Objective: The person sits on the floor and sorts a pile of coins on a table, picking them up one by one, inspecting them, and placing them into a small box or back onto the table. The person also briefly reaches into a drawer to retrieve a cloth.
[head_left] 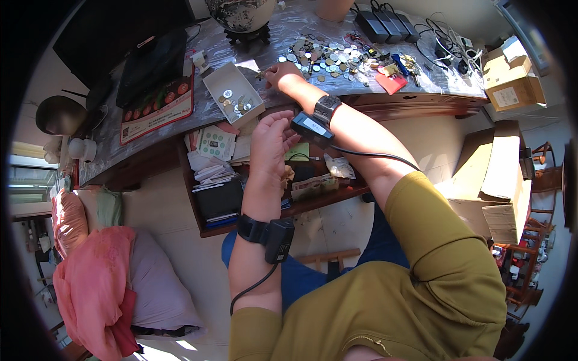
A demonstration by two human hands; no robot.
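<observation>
My right hand (287, 76) reaches over the desk with its fingers bent down, just right of a small open cardboard box (249, 113). Beside its fingertips lies a small brass-coloured item (259, 75); whether the fingers grip anything is hidden. Several coins (228, 94) rest in the lower part of the box. My left hand (269, 141) hovers over the open drawer, palm turned up, fingers apart and slightly curled, with nothing visible in it. Behind the right hand spreads a large loose pile of coins (332, 58), with keys (410, 64) at its right end.
The drawer (298, 210) holds papers, banknotes (314, 186) and a plastic bag (339, 167). A red pouch (391, 83) lies at the desk's front edge. A vase (241, 16), black adapters (386, 27) and a laptop (153, 67) stand around. Cardboard boxes (505, 180) sit at right.
</observation>
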